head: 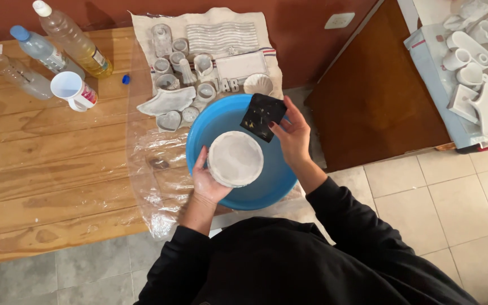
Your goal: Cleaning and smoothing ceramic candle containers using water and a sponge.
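Round white plaster disc [235, 158] sits in the left hand [209, 182], fingers curled around its lower-left edge, held over the blue basin [266, 186]. Right hand [293, 135] pinches one black square of sandpaper [263, 116] between thumb and fingers, just above the basin's far rim, apart from the disc. One basin, on crinkled clear plastic sheet [153, 164] at the edge of a wooden table [46, 169]. Behind the basin: a cloth [142, 28] with roughly a dozen small white plaster casts [168, 101], including cups, a heart, a shell shape, a rectangular tray; exact count hard to tell. Table's far-left: three plastic bottles, namely one with yellow liquid [74, 40] and white cap, one clear with blue cap [43, 51], one clear [15, 73] lying nearest the edge. One white cup [72, 90] with a pink-and-colour label beside them, one loose blue cap [125, 79]. Upper right: a second batch of white casts [481, 62] on a light sheet, beside a dark brown panel [374, 96]. White wall plate [339, 21] on the reddish wall. Floor is pale tile [453, 192].
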